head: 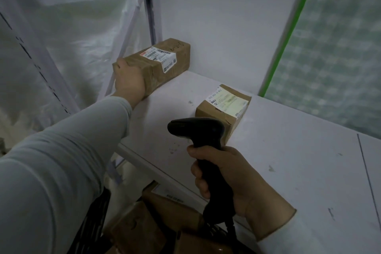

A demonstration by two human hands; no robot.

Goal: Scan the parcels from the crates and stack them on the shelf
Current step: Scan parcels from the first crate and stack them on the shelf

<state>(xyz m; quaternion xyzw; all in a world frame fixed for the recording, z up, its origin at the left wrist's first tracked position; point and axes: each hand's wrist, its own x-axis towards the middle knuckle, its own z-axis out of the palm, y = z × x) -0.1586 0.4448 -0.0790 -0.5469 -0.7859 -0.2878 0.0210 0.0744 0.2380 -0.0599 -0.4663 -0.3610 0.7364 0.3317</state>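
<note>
Brown cardboard wrapped in tape makes up the long parcel (pixel 162 62), which lies at the back left corner of the white shelf (pixel 288 161) with its printed label facing up. It looks stiff-sided and fairly light, since one hand manages it. The tape may be a little slick, so a hold over the near end, or around the narrow sides, seems the surest. The left hand (pixel 128 80) has that hold: fingers curled over the top of the near end, palm against the end face. The right hand (pixel 224 177) is wrapped tight round the handle of a black scanner (pixel 198 130), whose head points left. Just beyond it a smaller parcel (pixel 222 109) sits on the shelf, well apart from the long one. Below the shelf edge, more parcels (pixel 160 212) lie in a dark crate (pixel 92 222), likely next to be scanned.
</note>
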